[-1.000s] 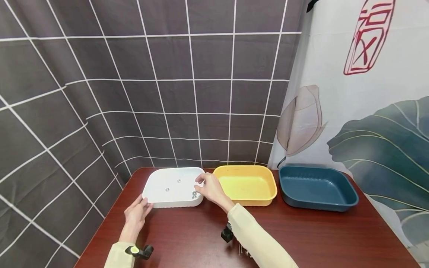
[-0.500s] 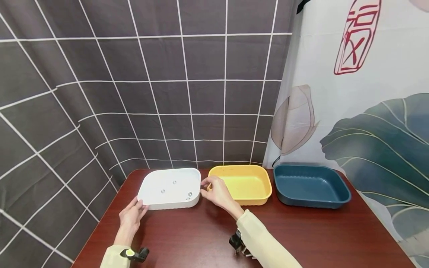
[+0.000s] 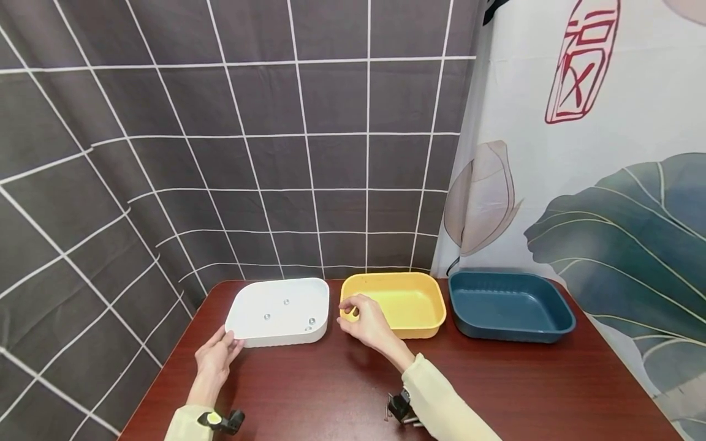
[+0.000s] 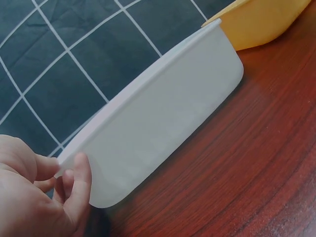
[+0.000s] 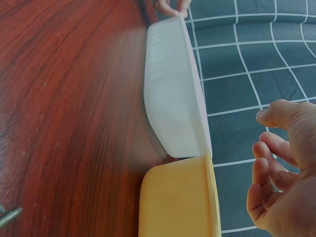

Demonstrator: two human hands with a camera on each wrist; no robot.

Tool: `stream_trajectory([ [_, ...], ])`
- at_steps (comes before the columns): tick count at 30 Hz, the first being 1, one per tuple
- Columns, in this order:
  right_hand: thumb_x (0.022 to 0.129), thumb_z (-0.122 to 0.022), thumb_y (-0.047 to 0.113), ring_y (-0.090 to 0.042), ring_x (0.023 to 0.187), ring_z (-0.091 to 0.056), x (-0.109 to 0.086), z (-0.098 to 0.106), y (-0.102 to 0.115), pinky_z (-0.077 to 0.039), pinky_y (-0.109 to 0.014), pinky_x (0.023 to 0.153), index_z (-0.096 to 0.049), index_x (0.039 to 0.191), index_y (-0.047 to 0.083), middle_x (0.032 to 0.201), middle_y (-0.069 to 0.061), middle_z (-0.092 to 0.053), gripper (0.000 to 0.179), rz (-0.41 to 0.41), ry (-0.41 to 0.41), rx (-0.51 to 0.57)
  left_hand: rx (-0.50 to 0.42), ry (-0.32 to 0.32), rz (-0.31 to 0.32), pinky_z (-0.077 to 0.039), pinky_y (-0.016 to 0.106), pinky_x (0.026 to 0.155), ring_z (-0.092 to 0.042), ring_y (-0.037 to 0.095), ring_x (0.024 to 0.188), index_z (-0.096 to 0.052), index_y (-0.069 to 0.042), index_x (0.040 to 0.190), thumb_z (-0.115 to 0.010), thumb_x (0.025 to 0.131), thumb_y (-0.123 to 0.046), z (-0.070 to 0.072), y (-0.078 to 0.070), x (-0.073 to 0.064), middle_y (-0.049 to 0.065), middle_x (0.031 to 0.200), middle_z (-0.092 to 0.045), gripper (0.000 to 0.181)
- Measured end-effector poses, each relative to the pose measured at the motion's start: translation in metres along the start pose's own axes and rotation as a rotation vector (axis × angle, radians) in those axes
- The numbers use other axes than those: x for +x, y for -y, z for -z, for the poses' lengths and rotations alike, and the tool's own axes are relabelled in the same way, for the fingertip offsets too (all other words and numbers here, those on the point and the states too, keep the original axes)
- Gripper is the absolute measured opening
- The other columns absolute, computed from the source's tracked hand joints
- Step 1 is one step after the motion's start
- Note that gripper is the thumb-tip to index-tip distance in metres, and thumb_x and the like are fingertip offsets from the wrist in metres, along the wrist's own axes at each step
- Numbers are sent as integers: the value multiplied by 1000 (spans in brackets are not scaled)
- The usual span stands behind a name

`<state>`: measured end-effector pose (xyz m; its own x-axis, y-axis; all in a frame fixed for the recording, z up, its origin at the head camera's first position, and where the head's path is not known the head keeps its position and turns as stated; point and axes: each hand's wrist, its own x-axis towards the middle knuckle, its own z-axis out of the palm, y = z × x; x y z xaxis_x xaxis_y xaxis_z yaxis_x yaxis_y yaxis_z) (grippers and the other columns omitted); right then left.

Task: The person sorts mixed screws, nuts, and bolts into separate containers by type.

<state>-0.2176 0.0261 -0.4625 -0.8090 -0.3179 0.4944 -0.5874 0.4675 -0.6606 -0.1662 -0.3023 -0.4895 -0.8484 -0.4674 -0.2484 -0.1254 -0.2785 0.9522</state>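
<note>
The white tray [image 3: 250,309] stands at the left end of the row, with several small, round metal pieces [image 3: 311,321] scattered on its floor. My left hand [image 3: 212,358] pinches its near left corner, and the left wrist view has the thumb and fingers [image 4: 83,174] at the rim. My right hand [image 3: 368,321] hovers over the left edge of the yellow tray [image 3: 421,300]. In the right wrist view its fingers [image 5: 261,170] are loosely bent, apart from the thumb, and nothing shows between them. The inside of the white tray is hidden in both wrist views.
To the right of the yellow tray stands a dark blue tray [image 3: 513,306]. Some metal screws [image 3: 387,411] lie on the red-brown table [image 3: 309,392] beside the right wrist camera, partly hidden by it. A grey grid cloth [image 3: 342,159] hangs behind the table.
My right hand has drawn back from over the white tray's right side to the yellow tray's left edge. The left hand stays on the white tray's corner; the head view has shifted slightly.
</note>
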Motion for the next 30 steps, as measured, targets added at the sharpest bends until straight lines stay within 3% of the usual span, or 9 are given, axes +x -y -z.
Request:
stream_trajectory([
  [12, 75, -79, 6, -21, 76, -60, -16, 13, -4, -54, -27, 67, -71, 93, 3, 84, -2, -65, 20, -30, -29, 43, 10, -23, -15, -62, 21, 73, -61, 1, 68, -27, 11, 151, -48, 105, -10, 0, 1, -4, -7, 75, -60, 55],
  [18, 75, -80, 3, -21, 76, -60, -24, 17, -8, -55, -28, 66, -70, 93, 0, 85, -6, -66, 20, -20, -42, 50, 82, -175, -40, -63, 23, 62, -63, 3, 64, -42, 16, 141, -54, 104, -19, -2, 0, -15, -3, 73, -62, 53],
  [23, 75, -81, 0, -21, 75, -60, -32, 21, -13, -57, -28, 65, -70, 93, -1, 84, -7, -65, 21, 6, -62, 56, 152, -276, -115, -62, 21, 56, -62, 1, 60, -54, 16, 133, -57, 102, -15, -7, 0, -30, -2, 72, -63, 43],
  [26, 74, -81, -1, -22, 74, -60, -37, 26, -15, -57, -27, 64, -70, 92, -1, 84, -9, -65, 21, 12, -75, 57, 180, -263, -176, -61, 21, 52, -62, 2, 58, -57, 17, 127, -58, 100, -9, -15, 0, -40, 0, 72, -65, 37],
  [30, 74, -81, -1, -22, 74, -60, -43, 34, -16, -55, -26, 61, -70, 94, -2, 84, -10, -66, 23, -3, -87, 55, 175, -182, -230, -61, 22, 50, -63, 5, 57, -59, 18, 122, -59, 98, -6, -31, 0, -53, 7, 75, -68, 34],
])
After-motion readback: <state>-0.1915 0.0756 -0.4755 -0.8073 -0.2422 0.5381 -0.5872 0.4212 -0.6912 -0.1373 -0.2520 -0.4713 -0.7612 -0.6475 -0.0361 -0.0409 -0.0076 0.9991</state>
